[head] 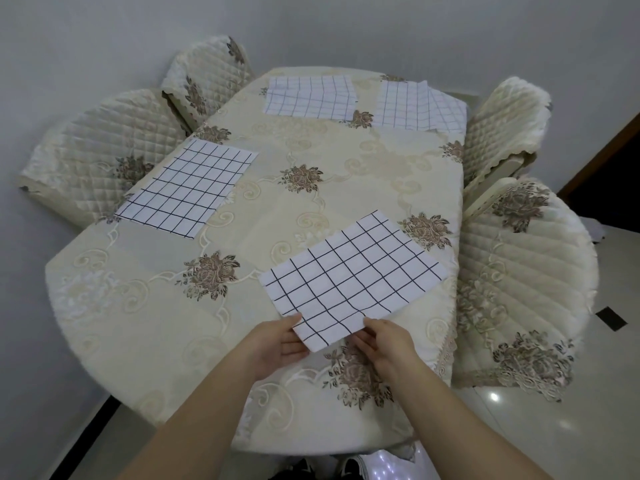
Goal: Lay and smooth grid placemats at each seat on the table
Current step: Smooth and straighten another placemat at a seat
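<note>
A white placemat with a black grid (349,275) lies skewed on the near right part of the table (145,306). My left hand (277,344) pinches its near corner, thumb on top and fingers under the edge. My right hand (384,341) holds the same near edge from the right. A second grid placemat (187,188) lies flat at the left side. Two more sit at the far end: one far placemat (310,98) in the middle and a far right placemat (415,105) that looks like overlapping pieces.
The table carries a cream tablecloth with brown flower patterns. Quilted covered chairs stand around it: two on the left (100,157), (207,74) and two on the right (502,123), (519,278). White walls close in on the left and back. Glossy floor shows at the right.
</note>
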`<action>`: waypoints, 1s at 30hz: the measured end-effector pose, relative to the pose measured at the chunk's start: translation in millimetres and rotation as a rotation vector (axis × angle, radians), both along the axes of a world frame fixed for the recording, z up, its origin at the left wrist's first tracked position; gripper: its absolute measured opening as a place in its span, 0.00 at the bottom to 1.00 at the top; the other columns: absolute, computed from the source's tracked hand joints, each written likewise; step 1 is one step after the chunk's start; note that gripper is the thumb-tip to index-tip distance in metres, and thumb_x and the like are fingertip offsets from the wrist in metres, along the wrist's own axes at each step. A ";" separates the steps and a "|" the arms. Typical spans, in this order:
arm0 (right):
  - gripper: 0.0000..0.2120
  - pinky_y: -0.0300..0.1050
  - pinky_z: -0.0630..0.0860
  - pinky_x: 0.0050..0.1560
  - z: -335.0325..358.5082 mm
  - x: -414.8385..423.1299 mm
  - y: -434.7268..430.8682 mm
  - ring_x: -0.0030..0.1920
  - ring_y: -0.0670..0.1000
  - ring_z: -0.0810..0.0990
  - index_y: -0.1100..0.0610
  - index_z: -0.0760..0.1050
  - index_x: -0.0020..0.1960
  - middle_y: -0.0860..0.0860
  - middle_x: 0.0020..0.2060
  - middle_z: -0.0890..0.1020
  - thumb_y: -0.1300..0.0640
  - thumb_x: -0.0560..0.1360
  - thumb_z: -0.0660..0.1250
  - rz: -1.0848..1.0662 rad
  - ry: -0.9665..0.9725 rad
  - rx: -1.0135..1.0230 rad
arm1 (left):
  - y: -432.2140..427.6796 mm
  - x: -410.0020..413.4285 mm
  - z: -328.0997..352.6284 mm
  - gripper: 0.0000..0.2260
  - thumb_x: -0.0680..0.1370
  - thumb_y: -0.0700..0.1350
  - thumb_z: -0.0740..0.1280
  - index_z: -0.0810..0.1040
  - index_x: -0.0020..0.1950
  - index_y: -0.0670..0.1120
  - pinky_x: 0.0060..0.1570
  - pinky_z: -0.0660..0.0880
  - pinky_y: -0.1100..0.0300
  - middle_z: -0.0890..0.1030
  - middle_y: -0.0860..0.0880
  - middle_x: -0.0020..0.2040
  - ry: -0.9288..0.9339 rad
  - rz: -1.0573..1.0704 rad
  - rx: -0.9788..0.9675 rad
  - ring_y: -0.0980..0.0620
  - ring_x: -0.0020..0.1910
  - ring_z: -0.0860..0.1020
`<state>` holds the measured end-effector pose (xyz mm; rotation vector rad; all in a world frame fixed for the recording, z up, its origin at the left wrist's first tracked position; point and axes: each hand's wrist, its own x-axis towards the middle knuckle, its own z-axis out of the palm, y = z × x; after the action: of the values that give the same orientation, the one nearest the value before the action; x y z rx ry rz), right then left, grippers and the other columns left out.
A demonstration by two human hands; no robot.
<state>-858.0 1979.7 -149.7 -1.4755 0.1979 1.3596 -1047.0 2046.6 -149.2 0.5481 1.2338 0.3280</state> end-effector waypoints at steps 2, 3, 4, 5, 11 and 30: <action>0.02 0.43 0.81 0.30 -0.2 6.5 -2.2 0.37 0.56 0.78 0.67 0.73 0.45 0.60 0.37 0.76 0.69 0.77 0.64 -0.018 -0.009 -0.014 | 6.4 -0.6 -1.0 0.22 0.79 0.51 0.64 0.72 0.64 0.34 0.52 0.77 0.50 0.79 0.35 0.59 -0.018 0.106 0.003 0.40 0.56 0.79; 0.02 0.43 0.81 0.28 0.3 10.1 -3.9 0.38 0.56 0.78 0.67 0.73 0.45 0.60 0.37 0.77 0.69 0.77 0.64 -0.030 -0.012 -0.019 | 10.7 -0.2 -0.9 0.23 0.80 0.52 0.62 0.70 0.65 0.34 0.54 0.75 0.49 0.77 0.35 0.61 -0.022 0.156 0.000 0.40 0.57 0.78; 0.02 0.42 0.80 0.27 -0.3 13.5 -5.4 0.37 0.56 0.79 0.67 0.73 0.45 0.60 0.37 0.77 0.69 0.77 0.64 -0.043 -0.014 -0.025 | 15.2 0.5 -0.5 0.24 0.80 0.53 0.61 0.68 0.66 0.34 0.55 0.74 0.48 0.76 0.34 0.62 -0.024 0.201 -0.007 0.39 0.59 0.77; 0.03 0.42 0.80 0.27 0.1 17.1 -7.1 0.36 0.56 0.79 0.67 0.73 0.44 0.60 0.36 0.78 0.69 0.77 0.64 -0.049 -0.025 -0.034 | 19.8 1.7 0.7 0.25 0.81 0.53 0.60 0.67 0.67 0.34 0.56 0.73 0.47 0.75 0.34 0.62 -0.024 0.236 -0.014 0.38 0.60 0.76; 0.06 0.42 0.79 0.25 -1.3 42.2 -18.2 0.30 0.52 0.73 0.64 0.72 0.41 0.56 0.31 0.73 0.69 0.76 0.64 -0.079 -0.057 -0.073 | 45.4 11.9 3.4 0.25 0.81 0.54 0.58 0.68 0.67 0.35 0.52 0.73 0.45 0.78 0.37 0.56 -0.005 0.319 0.007 0.40 0.53 0.77; 0.08 0.49 0.81 0.31 -5.5 93.5 -28.1 0.40 0.59 0.83 0.66 0.74 0.54 0.62 0.45 0.83 0.64 0.76 0.67 -0.069 -0.122 -0.150 | 78.9 69.8 -17.0 0.16 0.73 0.39 0.73 0.77 0.54 0.30 0.49 0.76 0.48 0.80 0.34 0.50 0.419 -0.194 0.322 0.39 0.47 0.79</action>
<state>-764.6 1951.6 -155.3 -1.6563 0.2746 1.2162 -977.2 2125.5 -166.2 1.0465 1.5254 0.2550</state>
